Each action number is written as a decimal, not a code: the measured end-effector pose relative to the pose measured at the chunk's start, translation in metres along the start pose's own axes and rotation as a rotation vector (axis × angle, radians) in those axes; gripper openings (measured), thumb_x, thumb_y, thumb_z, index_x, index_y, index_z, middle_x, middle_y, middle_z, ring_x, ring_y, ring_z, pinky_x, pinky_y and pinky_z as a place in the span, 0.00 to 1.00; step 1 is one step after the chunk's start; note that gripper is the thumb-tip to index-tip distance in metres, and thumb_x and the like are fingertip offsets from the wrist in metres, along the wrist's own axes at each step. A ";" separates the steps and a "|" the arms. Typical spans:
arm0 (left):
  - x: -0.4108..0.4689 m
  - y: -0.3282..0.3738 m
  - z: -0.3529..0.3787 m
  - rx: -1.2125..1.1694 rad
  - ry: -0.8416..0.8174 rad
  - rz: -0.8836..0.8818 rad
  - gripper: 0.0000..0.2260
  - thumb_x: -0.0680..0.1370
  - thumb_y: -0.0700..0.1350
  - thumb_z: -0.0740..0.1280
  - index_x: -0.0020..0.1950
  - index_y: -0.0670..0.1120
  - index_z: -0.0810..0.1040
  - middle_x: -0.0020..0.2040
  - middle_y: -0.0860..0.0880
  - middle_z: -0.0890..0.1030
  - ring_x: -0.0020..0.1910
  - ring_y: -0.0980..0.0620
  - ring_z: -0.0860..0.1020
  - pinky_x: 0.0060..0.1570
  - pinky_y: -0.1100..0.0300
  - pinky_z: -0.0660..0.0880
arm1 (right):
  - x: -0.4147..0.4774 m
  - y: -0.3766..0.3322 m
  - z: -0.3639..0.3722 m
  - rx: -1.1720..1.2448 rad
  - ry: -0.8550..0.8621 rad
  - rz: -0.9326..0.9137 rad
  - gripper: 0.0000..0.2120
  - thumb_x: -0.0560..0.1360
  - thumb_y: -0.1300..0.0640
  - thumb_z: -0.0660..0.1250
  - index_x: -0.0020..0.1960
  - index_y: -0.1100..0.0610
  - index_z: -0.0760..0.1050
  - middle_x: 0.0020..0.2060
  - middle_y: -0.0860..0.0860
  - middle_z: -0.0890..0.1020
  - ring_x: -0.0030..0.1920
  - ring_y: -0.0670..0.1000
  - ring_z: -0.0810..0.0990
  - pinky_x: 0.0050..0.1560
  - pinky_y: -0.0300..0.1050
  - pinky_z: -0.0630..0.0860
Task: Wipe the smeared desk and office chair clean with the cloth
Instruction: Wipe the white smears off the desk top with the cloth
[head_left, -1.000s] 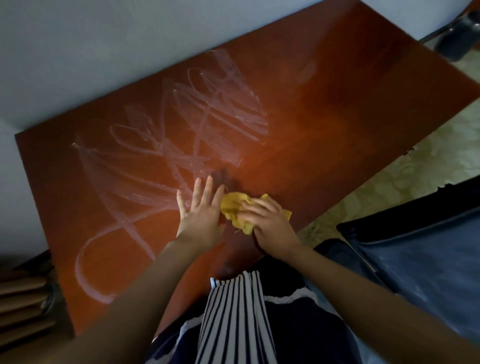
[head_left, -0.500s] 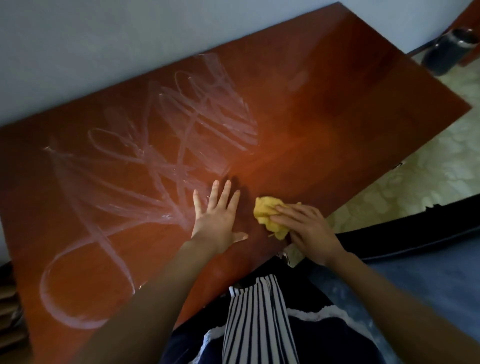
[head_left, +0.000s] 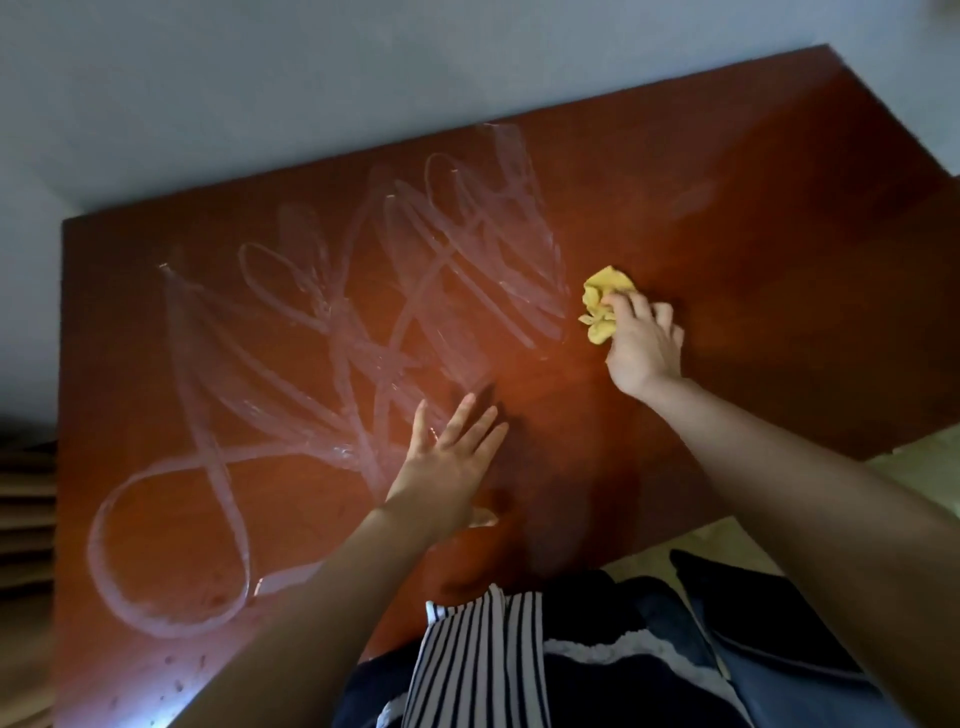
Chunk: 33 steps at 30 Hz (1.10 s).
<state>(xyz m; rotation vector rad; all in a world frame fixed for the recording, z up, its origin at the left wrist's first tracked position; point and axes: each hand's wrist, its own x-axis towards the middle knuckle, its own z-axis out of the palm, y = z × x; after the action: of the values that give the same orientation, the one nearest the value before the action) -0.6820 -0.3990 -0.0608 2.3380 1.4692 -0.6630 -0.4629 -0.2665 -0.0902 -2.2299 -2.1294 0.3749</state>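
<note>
R hand (head_left: 643, 347) grips the crumpled yellow cloth (head_left: 604, 303) on the desk (head_left: 753, 249), just right of the white smears (head_left: 363, 322), while L hand (head_left: 451, 462) lies flat w/ fingers spread at the smears' near edge

One camera only, worn on the person's head, looks forward and steeply down on the desk (head_left: 727, 234); it is close, about over the desk's near edge; the desk fills most of the view, turned a little, its far edge against the wall (head_left: 311, 78) at the top; both arms enter from below the near edge; the left hand (head_left: 447, 467) lies flat on the desk near that edge, the right hand (head_left: 641, 343), gripping the cloth (head_left: 605, 301), farther in; floor (head_left: 935, 467) shows at the desk's right.
</note>
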 end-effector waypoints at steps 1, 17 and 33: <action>0.000 0.001 -0.001 0.004 -0.006 -0.001 0.44 0.75 0.65 0.59 0.77 0.47 0.35 0.77 0.48 0.36 0.74 0.47 0.30 0.65 0.37 0.30 | 0.007 -0.010 0.001 0.007 0.000 0.025 0.26 0.76 0.66 0.60 0.71 0.51 0.62 0.71 0.49 0.63 0.68 0.58 0.60 0.66 0.55 0.61; 0.001 0.002 -0.007 0.031 0.048 0.016 0.39 0.78 0.61 0.59 0.78 0.46 0.41 0.79 0.47 0.48 0.77 0.47 0.40 0.67 0.40 0.30 | -0.095 -0.032 0.050 0.119 0.154 -0.391 0.22 0.71 0.65 0.61 0.63 0.51 0.75 0.64 0.46 0.76 0.58 0.57 0.73 0.57 0.57 0.70; 0.035 0.001 -0.023 0.023 0.081 0.129 0.35 0.80 0.57 0.58 0.78 0.48 0.41 0.79 0.48 0.41 0.77 0.51 0.38 0.65 0.47 0.26 | -0.051 0.068 0.012 0.061 0.163 -0.048 0.25 0.71 0.71 0.64 0.65 0.54 0.75 0.63 0.54 0.77 0.58 0.62 0.73 0.54 0.58 0.70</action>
<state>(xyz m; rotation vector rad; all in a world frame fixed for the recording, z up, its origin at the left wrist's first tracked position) -0.6633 -0.3614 -0.0595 2.4792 1.3362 -0.5603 -0.4003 -0.3226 -0.1074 -2.0946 -2.0555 0.2441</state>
